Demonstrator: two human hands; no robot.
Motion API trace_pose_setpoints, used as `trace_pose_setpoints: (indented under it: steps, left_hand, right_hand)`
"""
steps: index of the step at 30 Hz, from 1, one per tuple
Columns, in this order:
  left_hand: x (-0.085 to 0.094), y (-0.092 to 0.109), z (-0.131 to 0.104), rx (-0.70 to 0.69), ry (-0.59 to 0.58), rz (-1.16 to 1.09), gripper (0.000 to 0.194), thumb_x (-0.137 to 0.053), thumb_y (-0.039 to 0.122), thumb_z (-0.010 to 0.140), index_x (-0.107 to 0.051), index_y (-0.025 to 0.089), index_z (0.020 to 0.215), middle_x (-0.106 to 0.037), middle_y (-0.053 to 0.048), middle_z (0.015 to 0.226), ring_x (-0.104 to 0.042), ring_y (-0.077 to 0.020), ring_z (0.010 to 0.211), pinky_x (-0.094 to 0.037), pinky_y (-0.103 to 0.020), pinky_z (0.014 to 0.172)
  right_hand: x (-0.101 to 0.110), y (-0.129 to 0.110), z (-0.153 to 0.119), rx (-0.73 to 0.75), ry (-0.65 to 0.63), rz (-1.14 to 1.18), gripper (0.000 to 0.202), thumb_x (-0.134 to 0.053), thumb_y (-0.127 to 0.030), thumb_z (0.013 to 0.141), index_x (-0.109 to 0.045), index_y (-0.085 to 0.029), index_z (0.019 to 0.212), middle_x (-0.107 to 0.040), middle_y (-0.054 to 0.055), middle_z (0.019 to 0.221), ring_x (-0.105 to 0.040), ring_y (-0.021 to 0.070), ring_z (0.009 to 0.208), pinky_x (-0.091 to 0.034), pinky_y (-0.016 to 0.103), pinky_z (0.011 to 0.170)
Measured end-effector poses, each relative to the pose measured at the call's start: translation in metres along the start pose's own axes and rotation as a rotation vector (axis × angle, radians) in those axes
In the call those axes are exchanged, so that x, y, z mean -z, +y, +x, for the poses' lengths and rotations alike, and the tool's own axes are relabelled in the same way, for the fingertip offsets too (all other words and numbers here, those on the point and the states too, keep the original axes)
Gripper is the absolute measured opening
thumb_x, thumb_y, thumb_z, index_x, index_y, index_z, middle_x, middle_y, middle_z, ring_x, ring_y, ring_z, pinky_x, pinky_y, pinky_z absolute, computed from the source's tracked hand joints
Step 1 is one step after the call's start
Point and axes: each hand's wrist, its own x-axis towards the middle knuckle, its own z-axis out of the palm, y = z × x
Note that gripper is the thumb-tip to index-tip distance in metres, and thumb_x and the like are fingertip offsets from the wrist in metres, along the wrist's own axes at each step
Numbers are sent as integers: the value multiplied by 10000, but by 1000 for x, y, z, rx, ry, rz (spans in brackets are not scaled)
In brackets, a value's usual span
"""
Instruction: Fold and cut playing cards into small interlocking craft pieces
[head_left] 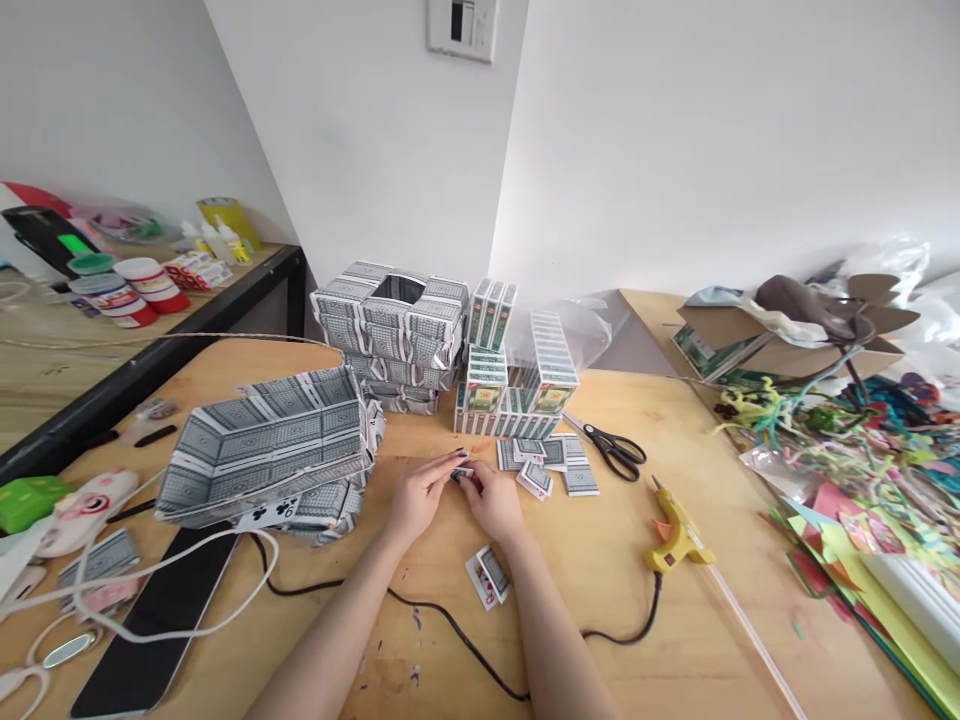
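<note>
My left hand and my right hand meet over the middle of the table. Between their fingertips is a small white-and-dark piece, mostly hidden, which looks like a playing card seen near its edge. Both hands have their fingers closed around it. Just right of my right hand lie loose playing cards, some face down and some face up. Two more cards rest beside my right forearm. To the left stands an open basket made of cards, tilted on a lower card-covered piece.
Behind are a card-covered box and stacked card packs. Scissors and a yellow glue gun lie at right, its black cord crossing under my forearms. A phone and white cables sit front left. Craft scraps crowd the right.
</note>
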Motion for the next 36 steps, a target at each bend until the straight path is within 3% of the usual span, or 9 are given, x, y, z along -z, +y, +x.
trace_pose_setpoints:
  steps: [11,15,17,18,22,24,26,31,36]
  left_hand:
    - [-4,8,-1,-53,-72,41,413,-334,149,830,-459,230,1215,-477,-44,1278,-433,-153,1177,-366,-366,995]
    - [3,30,-7,-91,22,34,429,-377,77,750,-505,210,1137,-394,-62,1325,-340,-197,1236,-315,-405,1019]
    - [8,46,-15,-113,69,53,465,-398,47,681,-501,197,1109,-383,-78,1315,-306,-226,1246,-267,-450,1031]
    - [9,53,-20,-151,12,43,473,-418,49,649,-492,190,1095,-413,-86,1284,-331,-237,1225,-279,-461,1018]
    - [-2,74,-34,-276,-458,95,477,-504,59,619,-514,216,1069,-475,-55,1255,-298,-262,1245,-292,-462,1007]
    - [-13,75,-34,-333,-552,145,374,-482,75,710,-558,257,1028,-570,-7,1152,-353,-225,1219,-272,-451,1025]
    - [-23,71,-31,-298,-471,162,251,-440,134,793,-593,245,958,-625,-8,1052,-425,-198,1165,-324,-411,1001]
    - [-32,63,-20,55,-93,126,195,-394,209,839,-522,198,986,-630,-65,993,-584,-176,933,-476,-346,804]
    - [-35,69,-21,151,-54,-29,157,-399,170,823,-461,185,966,-613,-73,989,-589,-163,912,-484,-314,764]
  right_hand:
    - [4,-5,5,17,-33,18,245,-471,-192,810,-614,-234,1004,-657,52,1002,-601,188,877,-433,256,734]
    - [18,-8,2,64,-49,120,190,-459,-195,801,-646,-203,837,-674,46,836,-596,170,745,-419,238,663]
    - [29,-5,-3,17,16,183,201,-454,-240,800,-626,-175,717,-640,37,703,-558,159,637,-395,234,586]
    - [35,-2,-7,-36,67,210,241,-454,-277,798,-595,-164,638,-598,27,620,-521,150,576,-372,233,541]
    - [66,9,-27,-280,202,436,337,-484,-408,763,-463,-167,527,-380,-41,444,-340,96,426,-262,214,424]
    - [82,9,-41,-388,219,545,346,-495,-450,750,-431,-178,546,-313,-61,432,-280,82,402,-217,212,396]
    - [96,5,-54,-429,166,608,368,-515,-478,733,-407,-184,539,-291,-64,436,-256,75,400,-193,214,385]
    - [108,-22,-79,-428,-17,701,350,-526,-475,728,-468,-166,573,-344,-59,443,-288,68,392,-206,204,378]
    - [89,-37,-79,-504,-48,813,323,-484,-432,759,-435,-180,563,-322,-89,318,-246,51,274,-168,193,318]
